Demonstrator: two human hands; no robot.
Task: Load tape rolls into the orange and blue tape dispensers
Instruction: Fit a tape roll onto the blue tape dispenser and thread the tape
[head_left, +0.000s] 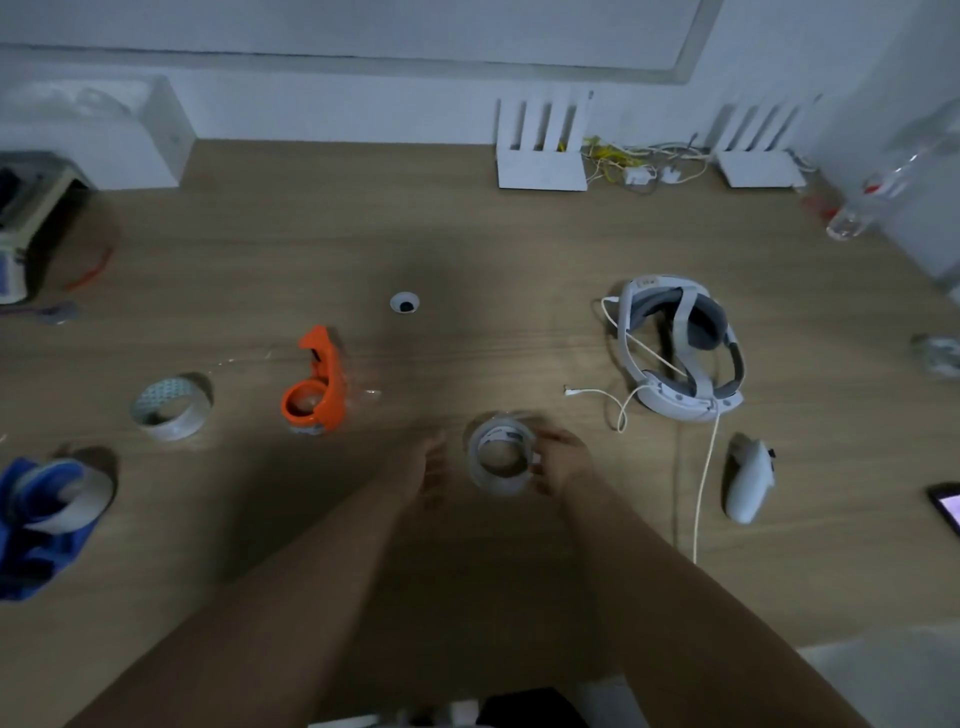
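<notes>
A clear tape roll (500, 457) stands tilted on the wooden table (467, 249) near the middle front. My right hand (563, 460) grips its right side with the fingers around the rim. My left hand (434, 467) hovers just left of the roll with fingers apart, not touching it. The orange tape dispenser (314, 387) lies on the table further left, with a strip of clear tape trailing from it. A second tape roll (171, 402), whitish, lies left of that. The blue tape dispenser (41, 519) sits at the left edge, a whitish roll in it.
A white headset (680, 348) with a white cable lies to the right, a white controller (748, 478) beside it. A phone (948, 506) is at the right edge. White stands (540, 150) and tangled cables line the back wall. A round grommet hole (404, 302) sits mid-table.
</notes>
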